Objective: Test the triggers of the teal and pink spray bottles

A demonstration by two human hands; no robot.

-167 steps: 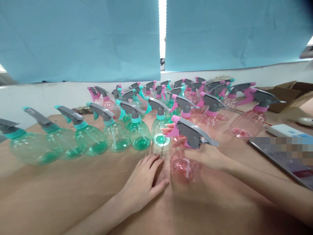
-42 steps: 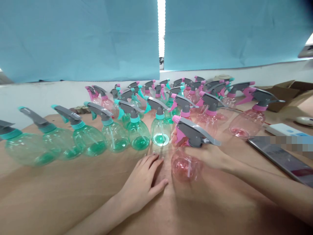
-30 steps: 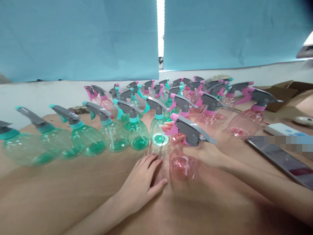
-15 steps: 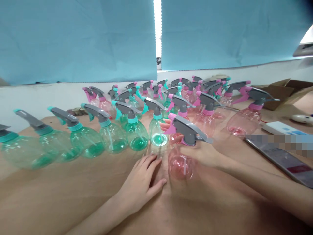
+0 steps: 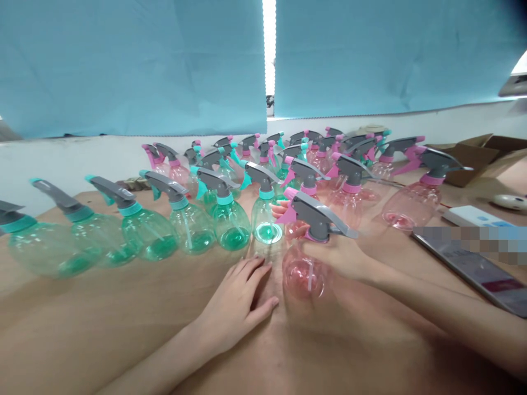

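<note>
My right hand is wrapped round the neck of a clear pink spray bottle with a grey head and pink trigger. My fingers lie on the trigger. The bottle stands on the brown table in front of me. My left hand rests flat on the table just left of that bottle, fingers stretched out and holding nothing. A clear green spray bottle stands right behind my left fingertips.
A row of green spray bottles runs leftward. Several pink bottles and mixed ones crowd the back. At right lie a flat dark panel, a white box and a cardboard box. Blue sheets hang behind.
The pink bottle in my right hand has shifted slightly left and back. My left hand stays flat in place.
</note>
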